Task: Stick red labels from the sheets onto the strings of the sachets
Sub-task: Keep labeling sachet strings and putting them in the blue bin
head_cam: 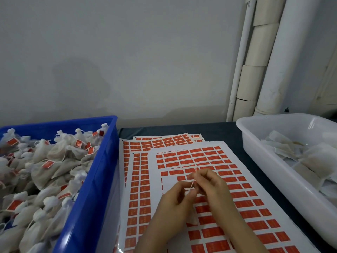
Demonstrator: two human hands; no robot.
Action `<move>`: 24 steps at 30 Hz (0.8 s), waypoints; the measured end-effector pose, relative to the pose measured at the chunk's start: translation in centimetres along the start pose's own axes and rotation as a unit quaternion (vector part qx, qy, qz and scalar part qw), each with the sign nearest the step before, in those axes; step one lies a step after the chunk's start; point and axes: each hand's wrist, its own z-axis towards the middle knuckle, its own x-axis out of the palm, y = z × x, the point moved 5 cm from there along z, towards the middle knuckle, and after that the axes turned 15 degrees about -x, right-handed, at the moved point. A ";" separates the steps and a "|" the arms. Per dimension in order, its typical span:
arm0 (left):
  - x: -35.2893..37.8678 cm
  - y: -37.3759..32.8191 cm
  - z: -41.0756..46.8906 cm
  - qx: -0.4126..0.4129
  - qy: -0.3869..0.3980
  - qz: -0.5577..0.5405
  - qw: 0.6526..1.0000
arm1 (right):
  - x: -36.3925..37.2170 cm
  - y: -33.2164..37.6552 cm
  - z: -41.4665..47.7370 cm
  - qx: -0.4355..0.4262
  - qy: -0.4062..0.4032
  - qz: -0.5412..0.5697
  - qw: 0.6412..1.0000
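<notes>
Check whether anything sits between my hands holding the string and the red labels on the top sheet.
Nothing visible does. The left hand and right hand pinch the string above the top sheet, with uncovered red labels beside them. The blue bin and white bin stand off to the sides.

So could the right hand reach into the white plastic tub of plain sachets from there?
Probably yes: only flat red-label sheets lie between the right hand and the open-topped white plastic tub, though it pinches a thin string.
</notes>
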 end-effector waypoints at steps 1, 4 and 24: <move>-0.3 -0.1 0.0 0.000 -0.011 -0.012 1.000 | 0.0 0.1 0.0 -0.013 0.016 -0.039 0.999; -1.5 0.0 0.5 -0.028 -0.071 -0.070 0.995 | 0.5 0.4 0.0 -0.036 0.049 -0.081 0.995; -3.6 1.8 1.8 -0.094 -0.216 -0.104 0.966 | 2.2 -1.3 0.0 -0.064 0.118 -0.280 0.951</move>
